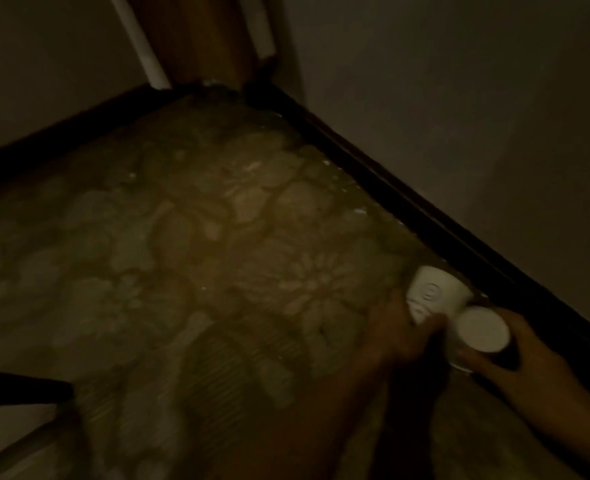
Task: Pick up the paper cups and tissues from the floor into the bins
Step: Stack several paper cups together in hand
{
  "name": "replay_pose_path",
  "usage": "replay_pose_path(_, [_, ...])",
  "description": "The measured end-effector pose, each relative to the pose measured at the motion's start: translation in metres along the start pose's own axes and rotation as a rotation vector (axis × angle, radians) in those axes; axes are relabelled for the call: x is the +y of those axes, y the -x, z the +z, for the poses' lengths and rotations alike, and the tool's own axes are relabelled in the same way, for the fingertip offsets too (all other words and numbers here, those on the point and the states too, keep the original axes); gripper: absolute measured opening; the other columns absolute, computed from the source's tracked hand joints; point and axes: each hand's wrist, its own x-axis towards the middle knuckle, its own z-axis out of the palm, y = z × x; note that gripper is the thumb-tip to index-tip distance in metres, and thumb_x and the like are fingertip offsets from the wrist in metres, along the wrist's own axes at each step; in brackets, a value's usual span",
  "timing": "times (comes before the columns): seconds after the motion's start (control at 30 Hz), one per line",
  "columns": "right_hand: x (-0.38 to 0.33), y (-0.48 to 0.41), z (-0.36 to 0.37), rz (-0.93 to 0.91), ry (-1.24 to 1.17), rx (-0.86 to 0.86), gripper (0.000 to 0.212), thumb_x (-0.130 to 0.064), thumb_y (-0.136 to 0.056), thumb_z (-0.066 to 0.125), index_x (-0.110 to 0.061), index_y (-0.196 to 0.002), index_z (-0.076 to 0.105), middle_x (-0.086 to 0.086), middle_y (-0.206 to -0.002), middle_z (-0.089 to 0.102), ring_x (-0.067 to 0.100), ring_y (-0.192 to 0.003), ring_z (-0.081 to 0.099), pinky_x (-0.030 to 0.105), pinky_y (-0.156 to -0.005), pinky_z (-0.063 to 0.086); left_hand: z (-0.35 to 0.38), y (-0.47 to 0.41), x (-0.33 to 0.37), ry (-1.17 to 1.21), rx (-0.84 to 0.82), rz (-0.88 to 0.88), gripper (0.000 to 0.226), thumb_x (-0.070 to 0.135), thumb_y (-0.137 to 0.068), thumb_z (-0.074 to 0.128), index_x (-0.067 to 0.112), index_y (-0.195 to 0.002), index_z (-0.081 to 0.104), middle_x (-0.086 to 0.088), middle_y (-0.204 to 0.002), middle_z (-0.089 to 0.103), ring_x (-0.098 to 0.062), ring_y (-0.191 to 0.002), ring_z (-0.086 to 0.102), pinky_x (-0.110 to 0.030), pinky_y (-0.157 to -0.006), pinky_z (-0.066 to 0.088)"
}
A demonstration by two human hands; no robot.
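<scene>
In the dim head view, the left hand (pixel 402 329) curls its fingers (pixel 428 321) round the near end of a paper cup (pixel 437 291) that lies on the floor (pixel 217 237). The right hand (pixel 518 358) grips a second cup (pixel 482 329), just right of those fingers. The left hand should probably wrap the cup fully and squeeze lightly, lifting without crushing the wall.

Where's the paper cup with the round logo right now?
Head view, lower right: the logo cup lies by the dark baseboard, held by the left hand, next to the second cup in the right hand.

floor (pixel 217 237): dim floral pattern | skirting (pixel 425 216): dark | wooden post (pixel 196 36): far corner | dark bar (pixel 23 389): lower left
</scene>
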Motion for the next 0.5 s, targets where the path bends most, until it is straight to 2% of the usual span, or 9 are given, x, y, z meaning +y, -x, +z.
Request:
replay_pose_path(0.07, [0.005,0.005,-0.012,-0.022,-0.042,0.005,0.056,-0.047,-0.056,0.077,-0.057,-0.103,0.049,-0.033,-0.099,0.056,-0.009,-0.091,0.054,0.025,-0.08,0.043,0.007,0.001,0.003,0.115,-0.033,-0.067,0.067,0.056,-0.079,0.072,0.022,-0.133,0.053,0.0,-0.123,0.063,-0.016,-0.103,0.064,-0.031,-0.081,0.055])
replay_pose_path(0.13, [0.009,0.014,-0.024,-0.069,-0.032,0.013,0.052,-0.038,-0.064,0.08,-0.058,-0.101,0.049,-0.041,-0.096,0.058,-0.021,-0.09,0.054,0.014,-0.074,0.041,0.017,0.006,0.007,0.25,-0.062,-0.112,0.062,0.052,-0.079,0.074,0.023,-0.129,0.056,0.006,-0.111,0.067,-0.007,-0.09,0.066,-0.019,-0.066,0.051])
replay_pose_path(0.17, [0.016,0.016,-0.029,-0.081,-0.01,0.031,0.052,-0.032,-0.069,0.081,-0.056,-0.102,0.049,-0.043,-0.096,0.057,-0.025,-0.091,0.052,0.01,-0.072,0.039,0.021,0.01,0.009,0.319,-0.075,-0.132,0.059,0.05,-0.079,0.075,0.024,-0.128,0.056,0.007,-0.108,0.068,-0.006,-0.087,0.066,-0.017,-0.063,0.051])
replay_pose_path(0.23, [0.023,0.025,-0.034,-0.051,-0.006,0.081,0.051,-0.026,-0.074,0.08,-0.052,-0.106,0.051,-0.037,-0.1,0.059,-0.018,-0.097,0.054,0.008,-0.072,0.039,0.027,0.023,0.013,0.435,-0.099,-0.188,0.054,0.045,-0.08,0.076,0.022,-0.125,0.058,0.005,-0.104,0.07,-0.009,-0.085,0.07,-0.02,-0.063,0.055])
replay_pose_path(0.3, [0.034,0.042,-0.036,0.048,-0.086,0.102,0.052,-0.029,-0.072,0.08,-0.041,-0.116,0.054,-0.026,-0.107,0.059,-0.003,-0.105,0.057,0.011,-0.073,0.044,0.03,0.047,0.017,0.469,-0.145,-0.279,0.047,0.045,-0.082,0.074,0.019,-0.119,0.063,0.0,-0.1,0.073,-0.011,-0.077,0.073,-0.022,-0.059,0.056])
replay_pose_path(0.37, [0.041,0.07,-0.037,0.215,-0.192,0.035,0.067,-0.046,-0.059,0.079,-0.033,-0.12,0.056,-0.014,-0.115,0.061,0.009,-0.109,0.059,0.017,-0.072,0.052,0.036,0.077,0.018,0.425,-0.207,-0.357,0.037,0.048,-0.083,0.071,0.021,-0.108,0.064,-0.001,-0.097,0.074,-0.008,-0.07,0.072,-0.018,-0.053,0.053])
replay_pose_path(0.43, [0.038,0.102,-0.045,0.395,-0.244,0.003,0.089,-0.065,-0.04,0.078,-0.034,-0.121,0.056,-0.004,-0.124,0.061,0.017,-0.111,0.06,0.034,-0.081,0.058,0.04,0.109,0.025,0.351,-0.28,-0.376,0.038,0.052,-0.084,0.066,0.02,-0.106,0.064,0.0,-0.097,0.073,-0.009,-0.074,0.072,-0.018,-0.055,0.052])
replay_pose_path(0.5, [0.026,0.13,-0.058,0.541,-0.263,0.008,0.11,-0.079,-0.027,0.076,-0.038,-0.127,0.054,-0.003,-0.129,0.058,0.023,-0.113,0.059,0.048,-0.091,0.053,0.043,0.143,0.038,0.318,-0.377,-0.385,0.047,0.055,-0.087,0.06,0.019,-0.115,0.064,0.001,-0.099,0.072,-0.01,-0.08,0.07,-0.021,-0.059,0.052])
